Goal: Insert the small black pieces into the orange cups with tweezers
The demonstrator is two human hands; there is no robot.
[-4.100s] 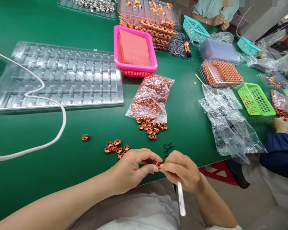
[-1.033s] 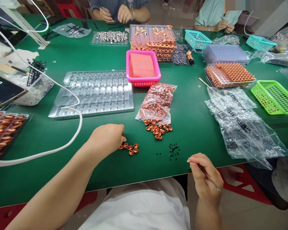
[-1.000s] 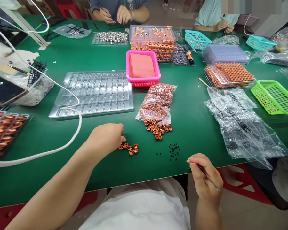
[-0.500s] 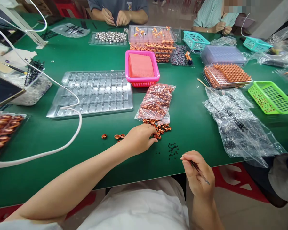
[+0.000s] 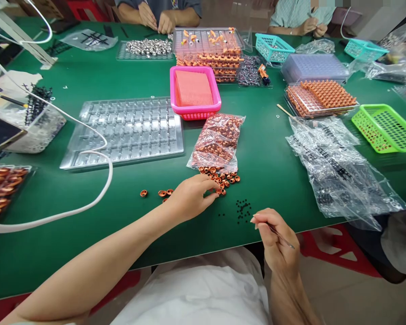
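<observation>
My left hand reaches to the near edge of a heap of small copper-coloured cups. Its thumb and fingertips come together around one cup at that edge, partly hidden by the fingers. A few more cups lie to the left of the hand. My right hand is closed on a pair of thin metal tweezers, held above the table's near edge. Their tips are hidden by the fingers. Just left of this hand lie many tiny black dot-like pieces.
A clear bag of copper-coloured cups lies behind the heap. A clear moulded tray, a pink basket and a white cable are to the left. Plastic bags and a green basket lie right. Two people sit opposite.
My left thumb and fingertips have drawn closer together at the cup. My right hand keeps the tweezers near the black pieces. The whole view has shifted slightly.
</observation>
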